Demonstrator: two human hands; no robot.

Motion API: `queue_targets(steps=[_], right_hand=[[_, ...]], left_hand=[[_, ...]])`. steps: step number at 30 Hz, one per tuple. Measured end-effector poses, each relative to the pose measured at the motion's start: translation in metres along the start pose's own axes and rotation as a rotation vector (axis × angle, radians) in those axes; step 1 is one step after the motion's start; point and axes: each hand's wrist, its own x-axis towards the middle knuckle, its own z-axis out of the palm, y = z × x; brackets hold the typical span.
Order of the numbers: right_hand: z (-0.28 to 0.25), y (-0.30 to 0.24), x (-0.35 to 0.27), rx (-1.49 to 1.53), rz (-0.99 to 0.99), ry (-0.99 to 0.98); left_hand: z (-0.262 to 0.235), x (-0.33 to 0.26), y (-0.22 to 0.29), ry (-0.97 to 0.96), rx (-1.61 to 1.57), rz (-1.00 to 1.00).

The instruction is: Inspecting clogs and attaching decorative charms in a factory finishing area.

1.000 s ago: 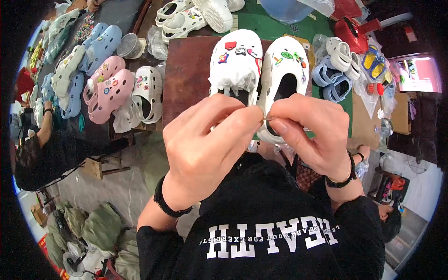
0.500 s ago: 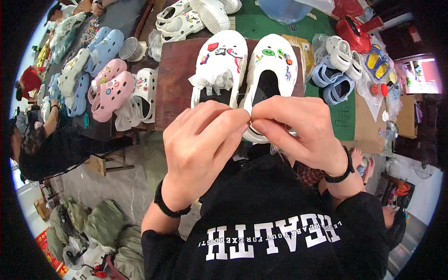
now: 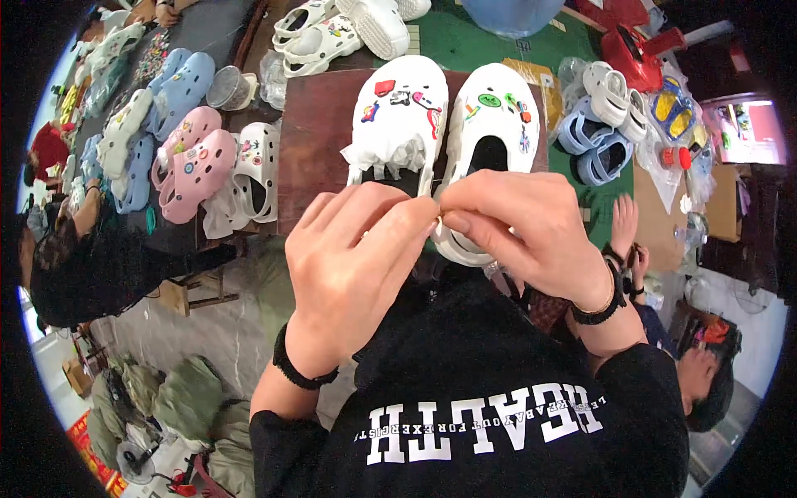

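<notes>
— Pinching something tiny, are they? Both hands meet in the middle.

— Yes. The left hand (image 3: 353, 274) and the right hand (image 3: 519, 228) have their fingertips pressed together on a very small bit. It is too small to tell what it is.

— Where are the shoes?

— A pair of white clogs (image 3: 440, 133) with little colourful charms sits on the brown board (image 3: 311, 141), just past the fingers. The right hand covers the heel of the right clog.

— What else is near?

— Pink clogs (image 3: 187, 162) lie to the left. Blue sandals (image 3: 594, 145) lie to the right on the green mat (image 3: 465, 41).
</notes>
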Motion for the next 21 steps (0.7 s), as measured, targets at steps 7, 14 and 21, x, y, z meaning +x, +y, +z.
queue_targets(steps=[7,14,21], right_hand=[[0.025,0.013,0.003,0.058,0.058,0.095],[0.04,0.017,0.001,0.067,0.072,0.147],[0.045,0.013,0.003,0.056,0.116,0.122]], left_hand=[[0.009,-0.001,-0.03,0.009,-0.077,0.064],[0.012,-0.005,-0.047,-0.033,-0.158,0.034],[0.011,-0.006,-0.057,-0.042,-0.211,0.071]])
